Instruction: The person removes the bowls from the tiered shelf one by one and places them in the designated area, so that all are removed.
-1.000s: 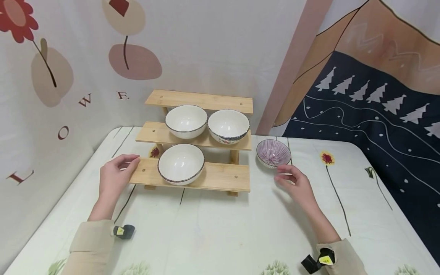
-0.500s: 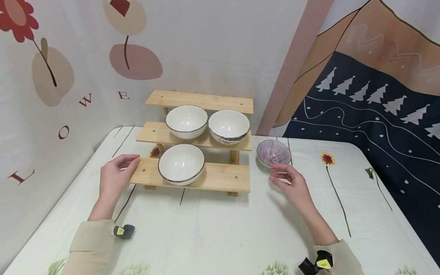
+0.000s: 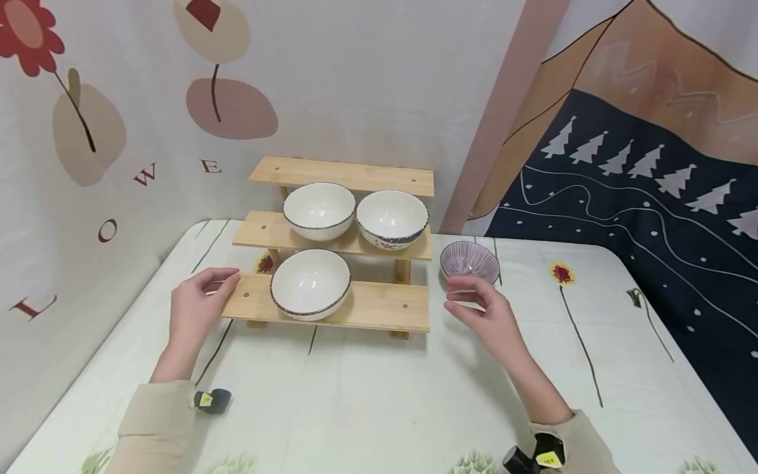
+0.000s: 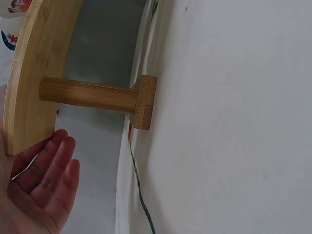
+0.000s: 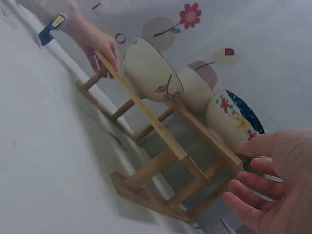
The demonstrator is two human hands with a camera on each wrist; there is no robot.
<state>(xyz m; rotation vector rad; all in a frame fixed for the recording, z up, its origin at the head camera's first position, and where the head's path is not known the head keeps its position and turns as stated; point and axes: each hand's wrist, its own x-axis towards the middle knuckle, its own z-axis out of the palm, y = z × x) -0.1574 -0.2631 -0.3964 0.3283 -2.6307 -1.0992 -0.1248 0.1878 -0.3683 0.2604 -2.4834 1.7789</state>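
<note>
My left hand [image 3: 194, 308] grips the left end of the bottom board of a three-step wooden display shelf [image 3: 379, 306]. In the left wrist view, its fingers [image 4: 56, 180] reach under the board. One white bowl [image 3: 310, 283] with a dark rim stands on the bottom step. Another white bowl [image 3: 320, 207] and a flower-patterned bowl [image 3: 393, 217] sit side by side on the middle step. My right hand [image 3: 488, 319] hovers with loosely bent fingers, holding nothing, between the shelf and a small purple-striped bowl [image 3: 470, 259]. It partly covers that bowl's front edge.
The top step [image 3: 343, 174] bears no bowl. A pale flower-printed cloth [image 3: 367, 408] covers the table. Printed curtains [image 3: 355, 85] hang close behind the shelf, with a dark tree-patterned one [image 3: 622, 197] at the right.
My right hand has moved left, away from the purple-striped bowl's right side toward the shelf. The left hand, the shelf and the bowls stay where they were.
</note>
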